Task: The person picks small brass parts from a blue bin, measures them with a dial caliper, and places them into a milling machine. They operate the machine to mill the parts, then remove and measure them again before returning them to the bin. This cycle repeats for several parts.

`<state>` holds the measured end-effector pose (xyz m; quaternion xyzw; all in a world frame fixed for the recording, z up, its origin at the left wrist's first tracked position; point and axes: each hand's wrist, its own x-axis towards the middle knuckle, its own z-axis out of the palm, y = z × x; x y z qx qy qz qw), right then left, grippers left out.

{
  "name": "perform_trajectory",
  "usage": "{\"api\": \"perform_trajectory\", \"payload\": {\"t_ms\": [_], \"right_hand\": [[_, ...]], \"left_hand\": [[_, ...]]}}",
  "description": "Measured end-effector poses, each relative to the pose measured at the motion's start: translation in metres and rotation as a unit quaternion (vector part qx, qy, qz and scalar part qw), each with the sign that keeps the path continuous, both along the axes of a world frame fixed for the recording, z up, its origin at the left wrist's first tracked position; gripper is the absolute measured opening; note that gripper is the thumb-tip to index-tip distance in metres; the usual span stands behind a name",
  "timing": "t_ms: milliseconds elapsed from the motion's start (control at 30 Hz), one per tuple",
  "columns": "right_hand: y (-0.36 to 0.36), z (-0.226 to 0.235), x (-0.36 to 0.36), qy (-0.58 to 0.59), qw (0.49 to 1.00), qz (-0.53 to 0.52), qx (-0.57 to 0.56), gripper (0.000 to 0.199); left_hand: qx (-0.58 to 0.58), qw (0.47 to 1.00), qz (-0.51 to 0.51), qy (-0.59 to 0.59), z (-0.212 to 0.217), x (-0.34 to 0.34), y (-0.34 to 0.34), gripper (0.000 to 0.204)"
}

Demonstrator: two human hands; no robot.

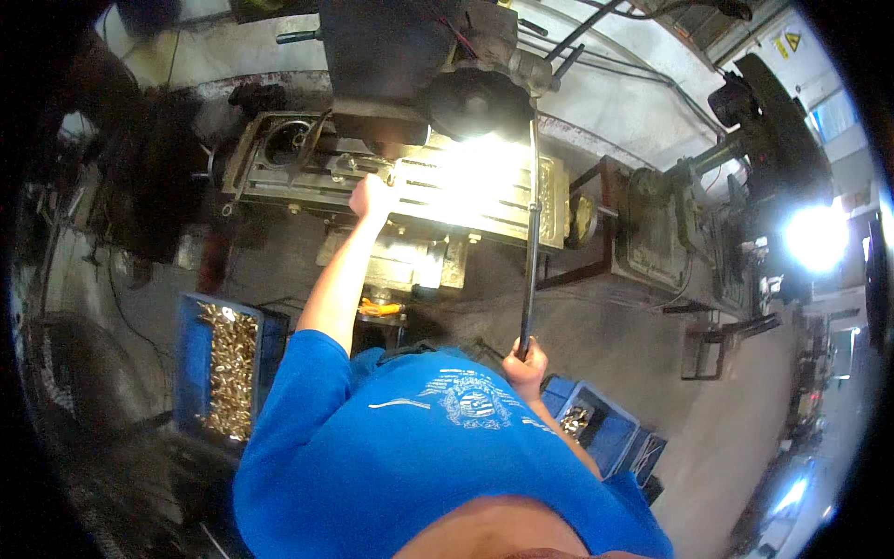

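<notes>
My right hand is wrapped round the lower end of a long black lever, which reaches up to the head of a milling-type machine. My left arm stretches forward over the slotted metal machine table. There my left hand is closed at the table's front, just below the spindle area; whatever its fingers hold is too small and glare-washed to name. Bright lamp light whitens the table to the right of that hand.
A blue crate full of shiny brass-coloured parts stands low on my left. Another blue crate with some metal parts sits by my right arm. A handwheel juts from the table's right end, near a second machine.
</notes>
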<state>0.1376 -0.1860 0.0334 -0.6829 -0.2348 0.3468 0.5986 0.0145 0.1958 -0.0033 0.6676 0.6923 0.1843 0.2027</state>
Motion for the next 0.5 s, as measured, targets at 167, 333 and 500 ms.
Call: {"api": "perform_trajectory", "payload": {"t_ms": [167,333,500], "right_hand": [[0.001,0.003,0.000,0.018,1.000,0.014,0.005,0.012],[0.002,-0.012,0.007,-0.009,1.000,0.008,0.001,0.012],[0.003,-0.015,0.006,-0.006,1.000,0.010,0.018,0.013]], "left_hand": [[-0.010,1.000,-0.006,-0.005,0.003,0.002,0.000,0.063],[-0.014,0.999,0.002,-0.030,0.004,-0.001,-0.003,0.064],[-0.006,0.999,0.007,-0.041,0.005,-0.003,-0.003,0.064]]}}
